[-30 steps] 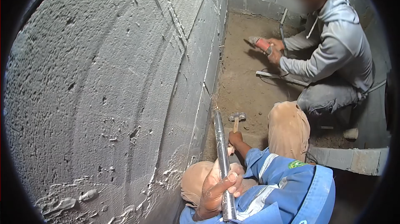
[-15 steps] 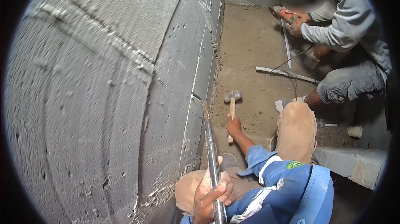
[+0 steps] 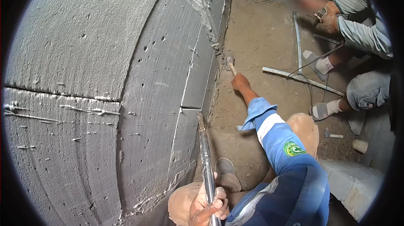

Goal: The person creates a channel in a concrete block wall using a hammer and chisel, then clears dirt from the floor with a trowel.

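The left hand (image 3: pixel 209 208) clenched a bar (image 3: pixel 205 150) (tip at the wall (image 3: pixel 160 79)); the right hand (image 3: pixel 240 82) gripped what seemed a hammer (image 3: pixel 230 63).

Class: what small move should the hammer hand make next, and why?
Probably bring the hammer in toward the steel bar. The left hand grips the bar with its tip at a joint in the block wall, while the right hand holds the hammer far ahead.

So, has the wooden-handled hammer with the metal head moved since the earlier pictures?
Yes. The wooden-handled hammer, gripped by the right hand, has swung forward and left, its head now at the grey block wall.
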{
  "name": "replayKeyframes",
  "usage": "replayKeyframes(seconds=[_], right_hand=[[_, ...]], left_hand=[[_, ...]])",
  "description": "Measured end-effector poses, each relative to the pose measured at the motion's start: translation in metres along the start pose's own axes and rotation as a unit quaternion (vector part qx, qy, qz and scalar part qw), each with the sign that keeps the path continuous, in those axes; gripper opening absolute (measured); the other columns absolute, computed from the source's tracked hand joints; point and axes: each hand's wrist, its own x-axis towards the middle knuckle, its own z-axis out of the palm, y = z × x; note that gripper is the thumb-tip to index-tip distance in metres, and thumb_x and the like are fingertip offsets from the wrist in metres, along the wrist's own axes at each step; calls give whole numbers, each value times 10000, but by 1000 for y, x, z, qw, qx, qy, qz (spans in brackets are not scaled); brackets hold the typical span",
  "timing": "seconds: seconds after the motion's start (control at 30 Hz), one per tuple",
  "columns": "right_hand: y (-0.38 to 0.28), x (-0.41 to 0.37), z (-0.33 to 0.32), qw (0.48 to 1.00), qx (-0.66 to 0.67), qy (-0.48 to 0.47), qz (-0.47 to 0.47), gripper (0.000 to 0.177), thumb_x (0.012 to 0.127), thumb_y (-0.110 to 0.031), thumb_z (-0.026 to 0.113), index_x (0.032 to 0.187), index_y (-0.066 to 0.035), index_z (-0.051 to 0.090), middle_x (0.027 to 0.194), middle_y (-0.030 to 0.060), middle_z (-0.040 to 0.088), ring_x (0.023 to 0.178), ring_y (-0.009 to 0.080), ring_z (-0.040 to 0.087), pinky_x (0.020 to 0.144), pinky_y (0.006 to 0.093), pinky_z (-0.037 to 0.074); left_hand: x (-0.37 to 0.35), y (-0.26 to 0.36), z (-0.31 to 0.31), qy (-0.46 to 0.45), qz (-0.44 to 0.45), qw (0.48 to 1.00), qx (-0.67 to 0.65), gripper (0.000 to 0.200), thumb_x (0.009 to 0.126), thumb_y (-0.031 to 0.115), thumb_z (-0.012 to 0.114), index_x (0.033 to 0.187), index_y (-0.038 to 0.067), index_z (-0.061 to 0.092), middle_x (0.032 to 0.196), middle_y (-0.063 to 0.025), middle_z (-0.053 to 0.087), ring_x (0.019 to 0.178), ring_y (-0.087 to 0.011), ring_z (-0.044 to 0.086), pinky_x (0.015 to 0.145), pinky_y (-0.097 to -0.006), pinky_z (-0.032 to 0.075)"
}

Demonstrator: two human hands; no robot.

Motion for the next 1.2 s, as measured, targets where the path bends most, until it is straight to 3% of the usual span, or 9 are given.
replayKeyframes(seconds=[0.17, 0.27, 0.37, 0.43, 0.57, 0.63, 0.73, 0.87, 1.2], right_hand=[[35, -10, 7, 998, -22, -5, 63, 351, 926, -216, 495, 1182, 13, 560, 1172, 259, 614, 1097, 396, 599, 915, 464, 485], [31, -7, -9, 989, 116, 3, 92, 375, 939, -265, 513, 1150, 42, 554, 1098, 276, 633, 1035, 401, 625, 861, 458, 495], [19, -23, -10, 975, 209, 65, 31, 416, 952, -319, 519, 1151, 47, 516, 1001, 303, 636, 956, 444, 627, 803, 490, 483], [3, -34, 0, 938, 253, 234, -45, 411, 963, -338, 507, 1132, 36, 496, 940, 321, 625, 911, 485, 605, 765, 520, 463], [-16, -28, 9, 930, 253, 247, -102, 371, 965, -321, 501, 1111, 20, 494, 933, 324, 623, 914, 505, 587, 770, 537, 458], [-15, -23, 22, 945, 254, 191, -82, 356, 963, -320, 504, 1100, 9, 500, 943, 324, 622, 913, 504, 592, 773, 542, 464], [0, -19, 43, 997, 70, 31, -19, 345, 952, -326, 520, 1085, -8, 528, 1029, 278, 640, 993, 452, 610, 838, 532, 473], [18, -17, 26, 998, 58, 16, 15, 354, 952, -328, 519, 1084, 1, 533, 1062, 260, 641, 1031, 433, 605, 867, 517, 469], [-15, -80, 9, 937, 215, 256, -104, 414, 956, -330, 517, 1199, 0, 458, 833, 301, 632, 830, 494, 615, 723, 545, 470]], left_hand=[[7, 7, 7, 6, -19, 999, -27, 755, 856, -53, 582, 1488, 147, 219, 826, -41, 447, 606, -132, 471, 559, -300, 408], [12, 13, 11, -2, -35, 998, -46, 769, 850, -65, 583, 1489, 159, 219, 825, -44, 453, 612, -141, 479, 565, -309, 407], [13, 13, 8, 3, -41, 997, -62, 782, 846, -76, 580, 1493, 163, 212, 824, -43, 450, 610, -140, 478, 564, -311, 405], [12, 9, 7, 19, -36, 998, -46, 771, 850, -57, 582, 1493, 146, 208, 824, -39, 441, 599, -129, 469, 553, -299, 406], [13, 2, 7, 53, -2, 998, 38, 736, 868, 28, 598, 1486, 75, 201, 822, -26, 412, 558, -86, 435, 512, -253, 411], [10, 0, 0, 53, -6, 998, 19, 757, 858, -26, 585, 1493, 123, 202, 825, -32, 428, 585, -112, 457, 539, -281, 408], [8, -4, -4, 51, -7, 999, -7, 789, 851, -73, 574, 1502, 173, 201, 829, -38, 445, 614, -138, 480, 567, -310, 408], [9, -3, -4, 41, 2, 999, -9, 785, 858, -53, 582, 1504, 166, 192, 831, -35, 445, 614, -137, 482, 565, -304, 412], [23, 8, 11, 52, -3, 998, 26, 741, 856, 38, 614, 1464, 85, 195, 810, -21, 418, 548, -91, 445, 502, -251, 407]])
